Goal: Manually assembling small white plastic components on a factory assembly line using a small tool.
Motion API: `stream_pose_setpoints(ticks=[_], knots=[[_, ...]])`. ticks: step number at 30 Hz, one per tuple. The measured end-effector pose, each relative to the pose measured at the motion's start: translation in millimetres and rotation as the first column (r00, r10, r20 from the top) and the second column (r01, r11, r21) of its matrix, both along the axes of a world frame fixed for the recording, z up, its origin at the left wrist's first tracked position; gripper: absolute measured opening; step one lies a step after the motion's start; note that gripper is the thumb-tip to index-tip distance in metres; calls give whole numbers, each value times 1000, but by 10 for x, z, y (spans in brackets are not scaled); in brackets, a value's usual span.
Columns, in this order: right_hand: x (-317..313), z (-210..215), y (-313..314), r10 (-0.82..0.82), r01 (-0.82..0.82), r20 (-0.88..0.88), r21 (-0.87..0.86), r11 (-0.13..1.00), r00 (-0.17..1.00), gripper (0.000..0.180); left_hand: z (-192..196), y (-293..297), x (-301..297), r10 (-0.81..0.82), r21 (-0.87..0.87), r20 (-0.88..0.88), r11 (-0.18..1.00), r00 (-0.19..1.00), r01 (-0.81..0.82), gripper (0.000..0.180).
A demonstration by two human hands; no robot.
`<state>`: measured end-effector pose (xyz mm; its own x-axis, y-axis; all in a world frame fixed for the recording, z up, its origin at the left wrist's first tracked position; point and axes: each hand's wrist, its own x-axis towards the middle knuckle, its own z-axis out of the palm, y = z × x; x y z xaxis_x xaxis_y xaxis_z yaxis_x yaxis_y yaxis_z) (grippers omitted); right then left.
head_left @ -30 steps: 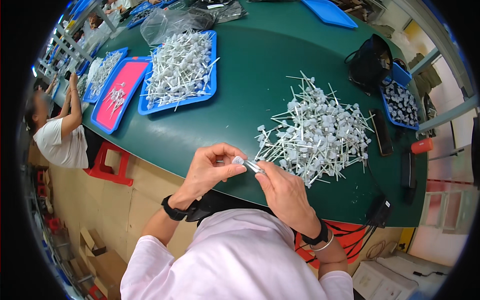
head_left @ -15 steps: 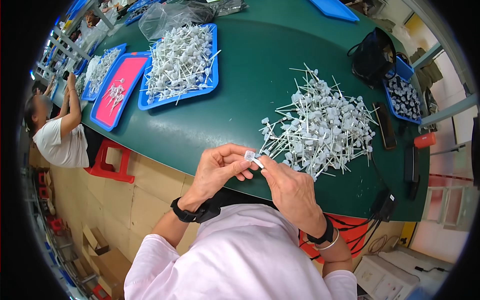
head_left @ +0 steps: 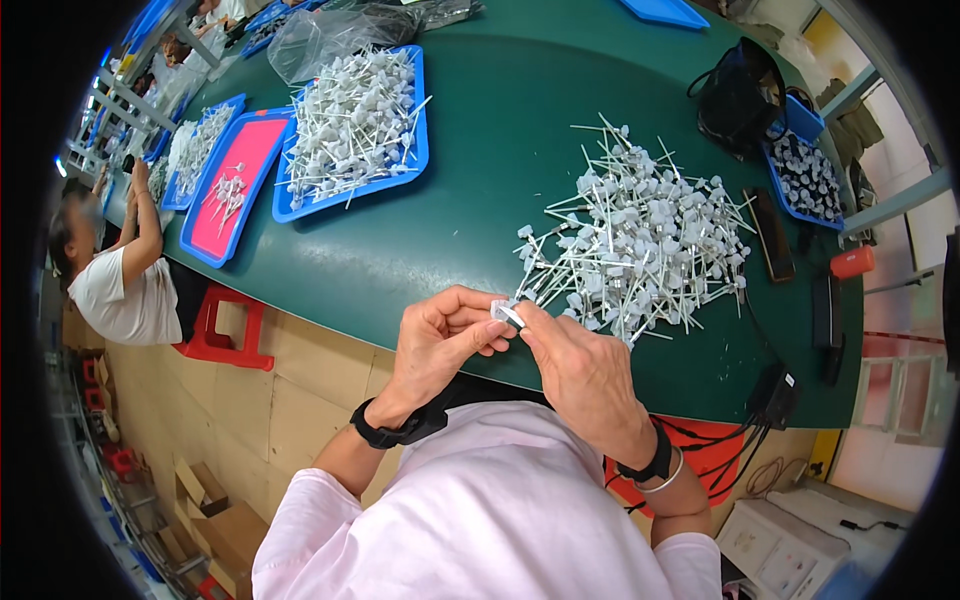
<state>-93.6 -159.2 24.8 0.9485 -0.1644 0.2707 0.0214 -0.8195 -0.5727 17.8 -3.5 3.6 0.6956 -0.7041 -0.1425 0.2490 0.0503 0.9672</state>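
At the near edge of the green table, my left hand (head_left: pixel 438 332) pinches a small white plastic piece (head_left: pixel 503 311) with a pale, blocky head. From the other side my right hand (head_left: pixel 582 372) grips the same piece between thumb and index finger, at its narrow white end. Both sets of fingertips nearly meet and hide part of it. Just beyond my right hand lies a large heap of similar white pieces with thin stems (head_left: pixel 645 235).
On the left, a blue tray (head_left: pixel 421 140) overflows with similar pieces; a pink-lined tray (head_left: pixel 240 158) holds several. A black bag (head_left: pixel 738 98), a phone-like device (head_left: pixel 769 236) and a black cable box (head_left: pixel 772 397) are at right. A person (head_left: pixel 125 290) sits far left, by a red stool (head_left: pixel 230 325).
The piece has turned between my fingers, so its square face no longer points up and its white end slants differently. Both hands stay almost in place; the view has shifted slightly.
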Motion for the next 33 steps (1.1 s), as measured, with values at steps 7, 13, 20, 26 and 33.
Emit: stream_pose_setpoints(ticks=[7, 13, 20, 26, 33], knots=[[-6, 1, 9, -5, 5, -14, 8, 1000, 1000, 24, 9, -9, -43, 36, 28, 76, 999, 996, -38, 24], [-4, -23, 22, -10, 10, -2, 30, 999, 1000, 23, -26, -12, -69, 52, 30, 119, 998, 992, -56, 24], [16, -56, 11, 10, -10, 2, 123, 992, 1000, 22, -50, -11, -47, 43, -3, 76, 999, 996, -43, 25], [40, -18, -6, 43, -46, 17, 274, 960, 999, 19, -63, -20, -37, 45, -21, 51, 999, 998, -44, 25], [54, -39, -11, 16, -21, 29, 187, 982, 999, 19, -76, -19, -29, 30, -21, 55, 999, 998, -29, 26]])
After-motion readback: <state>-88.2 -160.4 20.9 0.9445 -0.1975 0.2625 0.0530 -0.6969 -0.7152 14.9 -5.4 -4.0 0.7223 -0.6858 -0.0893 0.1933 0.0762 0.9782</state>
